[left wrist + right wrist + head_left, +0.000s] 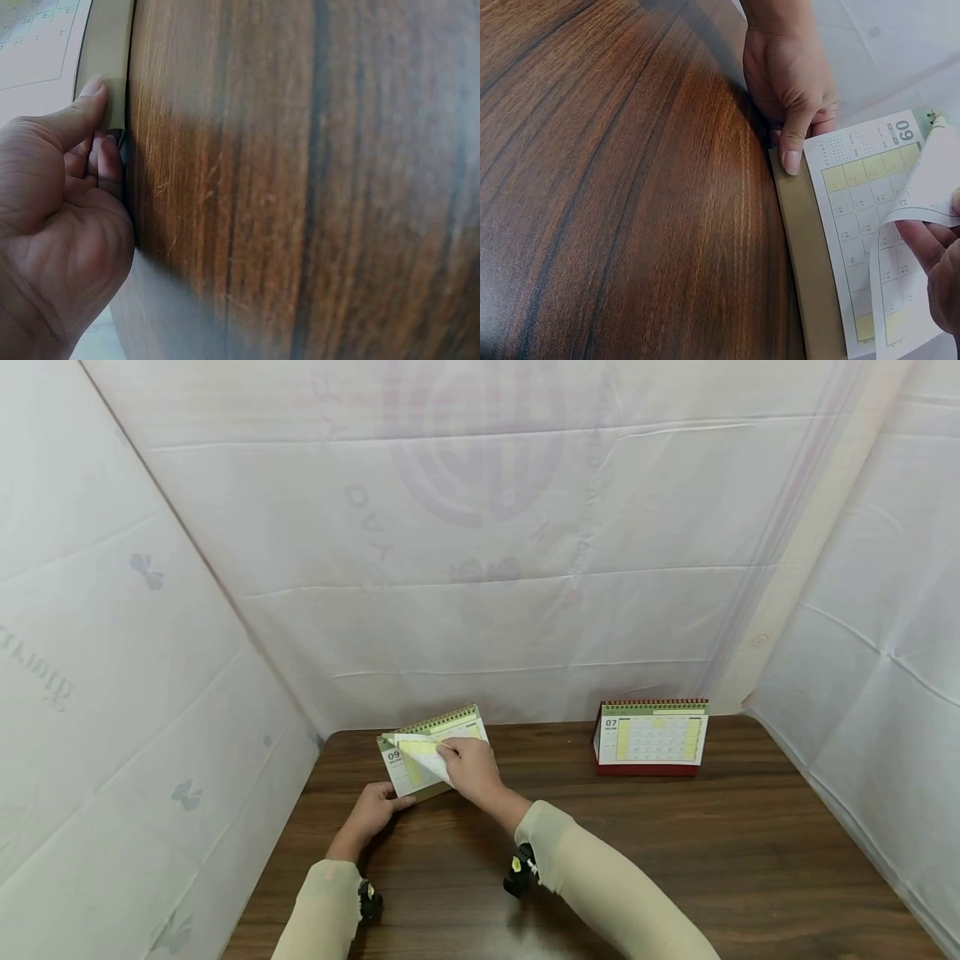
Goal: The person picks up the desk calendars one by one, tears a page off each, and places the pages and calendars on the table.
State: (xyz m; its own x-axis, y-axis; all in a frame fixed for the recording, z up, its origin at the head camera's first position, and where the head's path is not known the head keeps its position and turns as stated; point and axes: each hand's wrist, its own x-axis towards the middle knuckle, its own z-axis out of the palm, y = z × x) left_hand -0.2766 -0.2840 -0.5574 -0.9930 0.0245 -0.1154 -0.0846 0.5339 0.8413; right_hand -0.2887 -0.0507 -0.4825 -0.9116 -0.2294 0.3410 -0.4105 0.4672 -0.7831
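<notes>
A spiral-bound desk calendar [401, 768] stands tilted at the table's back left, its page marked 09 showing. My left hand [371, 810] grips the lower left corner of its base; in the left wrist view the thumb [91, 88] lies on top of the tan base edge [105, 56] with fingers curled beneath. With my right hand [471, 768] I pinch a calendar page [427, 755], which is lifted and curled over the 09 sheet. In the right wrist view that page [922, 176] bends over the fingers, and the 09 sheet [855, 195] lies under it.
A second desk calendar [652, 739] with a red base, showing 07, stands at the back right of the brown wooden table [600, 835]. White cloth walls [480, 635] rise behind the table and on both sides. Each wrist carries a small black camera [519, 870].
</notes>
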